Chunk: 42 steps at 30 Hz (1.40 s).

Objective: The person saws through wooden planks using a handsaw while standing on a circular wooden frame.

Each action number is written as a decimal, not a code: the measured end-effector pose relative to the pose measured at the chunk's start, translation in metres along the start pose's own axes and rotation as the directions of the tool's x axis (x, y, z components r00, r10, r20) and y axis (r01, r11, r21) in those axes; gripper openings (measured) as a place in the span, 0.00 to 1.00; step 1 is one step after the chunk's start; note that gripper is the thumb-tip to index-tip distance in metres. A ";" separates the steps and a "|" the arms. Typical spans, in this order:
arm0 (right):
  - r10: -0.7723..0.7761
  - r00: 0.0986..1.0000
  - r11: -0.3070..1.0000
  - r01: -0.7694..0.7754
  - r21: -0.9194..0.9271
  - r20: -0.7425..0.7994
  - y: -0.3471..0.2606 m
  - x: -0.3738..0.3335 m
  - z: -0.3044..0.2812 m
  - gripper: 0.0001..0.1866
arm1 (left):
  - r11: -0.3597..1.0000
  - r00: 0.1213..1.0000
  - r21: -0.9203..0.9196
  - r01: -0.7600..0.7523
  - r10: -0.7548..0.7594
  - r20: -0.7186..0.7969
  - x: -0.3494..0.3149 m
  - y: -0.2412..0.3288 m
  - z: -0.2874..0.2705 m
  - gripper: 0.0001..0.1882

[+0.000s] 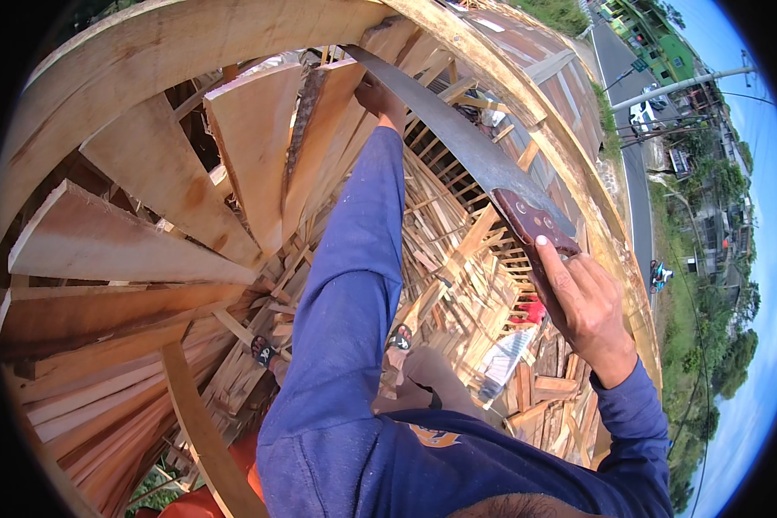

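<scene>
My right hand [585, 311] grips the brown wooden handle of a handsaw [462, 129], its index finger laid along the handle. The wide grey blade slants up and left, and its narrow tip reaches the top ends of some upright boards. There my left hand [380, 101], at the end of an outstretched blue sleeve, is closed at the edge of a wooden board [324, 142]; its fingertips are partly hidden. Whether the saw's teeth touch wood cannot be made out.
Several rough boards [255, 142] fan out at the left beneath a thick curved-looking beam [190, 39]. Another long beam [544, 121] runs along the right. Far below my sandalled feet lie heaps of cut timber [440, 250]. Beyond are a road [637, 190] and a utility pole [682, 86].
</scene>
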State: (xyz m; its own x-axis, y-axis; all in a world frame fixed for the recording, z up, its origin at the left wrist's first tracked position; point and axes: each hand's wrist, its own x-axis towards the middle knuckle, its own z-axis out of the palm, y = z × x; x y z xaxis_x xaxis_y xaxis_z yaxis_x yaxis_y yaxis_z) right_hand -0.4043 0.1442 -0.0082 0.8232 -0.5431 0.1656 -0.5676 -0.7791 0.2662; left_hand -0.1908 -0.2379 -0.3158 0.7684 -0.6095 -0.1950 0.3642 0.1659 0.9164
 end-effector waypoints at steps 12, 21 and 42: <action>-0.086 0.995 0.978 0.094 0.187 -0.046 0.017 0.004 0.019 0.34 | 0.905 0.964 -0.373 0.205 -0.253 -0.083 -0.008 0.024 -0.018 0.32; -0.058 0.997 0.989 0.064 0.130 -0.054 0.043 -0.008 0.025 0.34 | 0.837 0.952 -0.474 0.274 -0.306 0.011 -0.010 0.022 -0.044 0.56; -0.042 0.997 0.986 0.053 0.158 -0.068 0.043 -0.007 0.023 0.38 | 0.486 0.877 -0.777 0.400 0.043 0.479 0.025 -0.020 -0.033 0.33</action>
State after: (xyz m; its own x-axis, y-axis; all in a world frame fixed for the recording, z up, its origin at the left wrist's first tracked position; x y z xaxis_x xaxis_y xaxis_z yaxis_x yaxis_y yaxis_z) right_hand -0.4352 0.1073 -0.0194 0.8455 -0.4870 0.2189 -0.5189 -0.8462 0.1215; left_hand -0.1622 -0.2309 -0.3507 0.4375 -0.8985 0.0359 0.8934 0.4389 0.0962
